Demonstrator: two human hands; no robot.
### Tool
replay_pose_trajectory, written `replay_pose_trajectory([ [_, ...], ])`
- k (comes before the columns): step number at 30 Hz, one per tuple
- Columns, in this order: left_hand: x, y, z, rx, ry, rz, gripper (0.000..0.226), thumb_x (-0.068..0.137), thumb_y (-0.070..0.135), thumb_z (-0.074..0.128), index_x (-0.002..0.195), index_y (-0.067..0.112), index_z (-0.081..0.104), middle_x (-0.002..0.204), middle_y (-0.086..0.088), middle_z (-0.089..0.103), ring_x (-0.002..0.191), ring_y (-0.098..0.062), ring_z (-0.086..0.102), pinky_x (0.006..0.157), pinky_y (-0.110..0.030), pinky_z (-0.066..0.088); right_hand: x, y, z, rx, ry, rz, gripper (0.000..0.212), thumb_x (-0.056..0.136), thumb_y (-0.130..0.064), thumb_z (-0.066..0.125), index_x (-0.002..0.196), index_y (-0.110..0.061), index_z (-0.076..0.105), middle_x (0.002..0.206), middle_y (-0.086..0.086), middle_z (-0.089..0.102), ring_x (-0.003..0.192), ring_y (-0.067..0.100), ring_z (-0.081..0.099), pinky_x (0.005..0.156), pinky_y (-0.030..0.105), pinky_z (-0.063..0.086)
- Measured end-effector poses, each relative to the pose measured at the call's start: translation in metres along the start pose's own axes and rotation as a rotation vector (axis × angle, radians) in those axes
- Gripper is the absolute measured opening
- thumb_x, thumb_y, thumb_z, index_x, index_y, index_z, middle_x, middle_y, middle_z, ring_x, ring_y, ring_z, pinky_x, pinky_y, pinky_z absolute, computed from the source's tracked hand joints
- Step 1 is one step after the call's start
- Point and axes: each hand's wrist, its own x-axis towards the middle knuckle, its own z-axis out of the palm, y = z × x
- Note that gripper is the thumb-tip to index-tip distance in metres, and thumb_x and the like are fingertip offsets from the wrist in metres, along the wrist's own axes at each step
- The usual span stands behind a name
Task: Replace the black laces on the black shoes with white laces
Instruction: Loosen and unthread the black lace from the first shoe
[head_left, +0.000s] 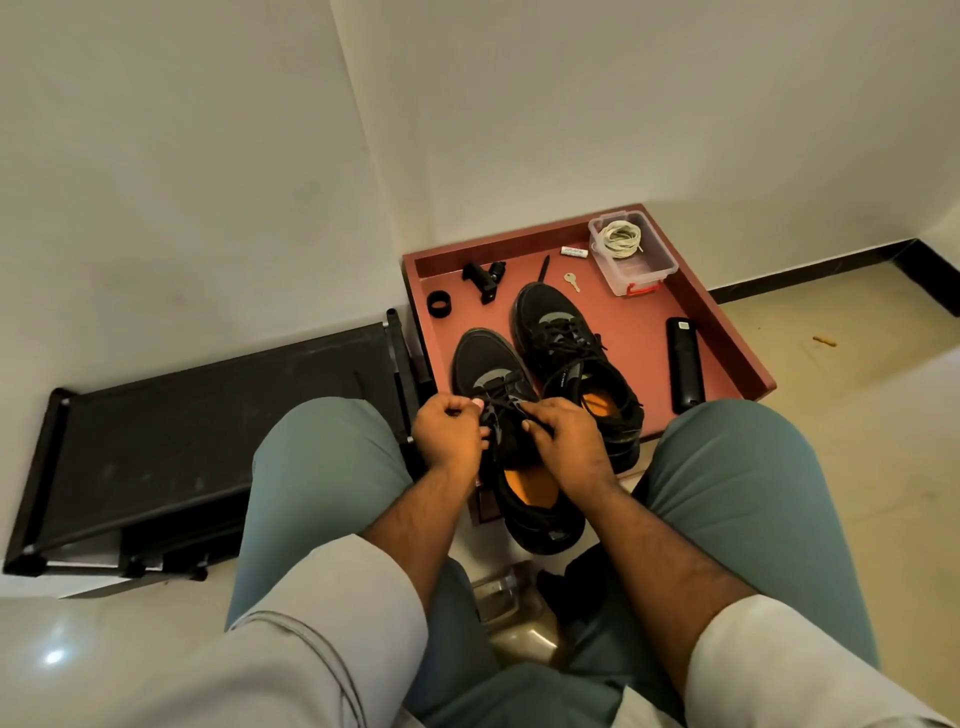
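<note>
Both hands' fingers curl tight on the near shoe's (511, 415) black laces (501, 397); left hand (451, 434), right hand (569, 441).

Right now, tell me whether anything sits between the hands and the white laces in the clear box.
Yes. The white laces lie coiled in the open clear box at the tray's far right corner. The right-side shoe stands between them and both hands, left hand and right hand, which are pinching the near shoe's black lace.
</note>
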Motion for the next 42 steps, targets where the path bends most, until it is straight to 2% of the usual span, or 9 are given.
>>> replay_pose_trajectory([
  [3,-0.002,0.0,-0.006,0.338,-0.229,0.369,0.031,0.083,0.015,0.067,0.11,0.029,0.06,0.116,0.006,0.057,0.095,-0.01,0.061,0.081,-0.027,0.054,-0.001,0.003,0.0,-0.007,0.003,0.0,0.031,0.091,-0.01,0.061,0.122,-0.01,0.066,0.114,0.005,0.066,0.11,0.019,0.058,0.1,0.031,0.045],
  [7,-0.004,0.004,-0.006,0.712,-0.437,0.655,0.033,0.088,0.024,0.062,0.121,0.023,0.061,0.118,0.006,0.056,0.104,-0.011,0.057,0.086,-0.029,0.05,-0.004,0.003,-0.003,0.038,-0.006,-0.025,0.029,0.09,-0.01,0.062,0.119,-0.011,0.068,0.111,0.005,0.068,0.105,0.017,0.061,0.092,0.025,0.046],
  [13,0.0,0.001,-0.01,0.599,-0.274,0.618,0.009,0.092,0.015,0.061,0.085,0.012,0.067,0.089,0.005,0.053,0.077,-0.008,0.052,0.069,-0.018,0.043,-0.009,0.003,-0.004,0.114,-0.015,-0.013,0.03,0.09,-0.009,0.063,0.119,-0.012,0.068,0.111,-0.002,0.066,0.104,0.009,0.06,0.093,0.018,0.045],
  [18,0.017,-0.003,-0.018,-0.051,0.049,0.025,0.02,0.093,0.005,0.052,0.083,0.022,0.055,0.093,-0.017,0.06,0.057,-0.024,0.059,0.045,-0.028,0.047,-0.011,0.002,-0.002,0.122,0.007,0.026,0.03,0.09,-0.009,0.063,0.12,-0.011,0.067,0.114,-0.001,0.066,0.107,0.009,0.058,0.099,0.02,0.042],
  [20,0.012,0.003,-0.023,0.168,-0.095,0.231,0.011,0.093,0.014,0.059,0.101,0.022,0.057,0.112,-0.008,0.054,0.078,-0.02,0.062,0.063,-0.032,0.052,-0.011,0.003,-0.001,0.103,0.021,0.025,0.03,0.09,-0.009,0.063,0.12,-0.011,0.068,0.114,0.0,0.066,0.108,0.011,0.058,0.098,0.02,0.042],
  [23,-0.003,0.006,-0.026,0.563,-0.393,0.627,0.038,0.093,0.023,0.06,0.13,0.025,0.051,0.129,0.008,0.049,0.106,-0.006,0.054,0.086,-0.028,0.047,-0.01,0.001,-0.001,0.072,0.016,0.004,0.029,0.091,-0.009,0.062,0.12,-0.01,0.067,0.113,0.0,0.067,0.107,0.012,0.059,0.095,0.018,0.042],
  [30,-0.008,0.004,-0.017,0.937,-0.398,0.724,0.027,0.098,0.03,0.048,0.118,0.017,0.059,0.119,-0.001,0.052,0.101,-0.023,0.061,0.084,-0.042,0.053,-0.01,-0.001,0.0,0.042,0.003,-0.079,0.028,0.09,-0.007,0.062,0.118,-0.009,0.068,0.112,0.004,0.067,0.106,0.015,0.06,0.096,0.027,0.046],
  [38,-0.009,0.01,-0.018,0.589,-0.209,0.627,0.014,0.093,0.021,0.06,0.096,0.015,0.072,0.098,0.003,0.061,0.085,-0.014,0.06,0.076,-0.029,0.051,-0.009,-0.001,-0.001,0.066,-0.014,-0.075,0.029,0.091,-0.006,0.061,0.119,-0.009,0.067,0.112,0.002,0.066,0.104,0.008,0.057,0.092,0.008,0.038],
  [42,0.022,0.019,-0.03,-0.048,0.244,0.167,0.009,0.084,0.011,0.069,0.082,0.019,0.071,0.078,-0.003,0.066,0.067,-0.017,0.063,0.066,-0.04,0.056,-0.006,0.004,-0.001,0.106,0.033,0.012,0.029,0.091,-0.006,0.06,0.119,-0.009,0.067,0.115,0.003,0.066,0.108,0.011,0.058,0.094,0.008,0.037],
])
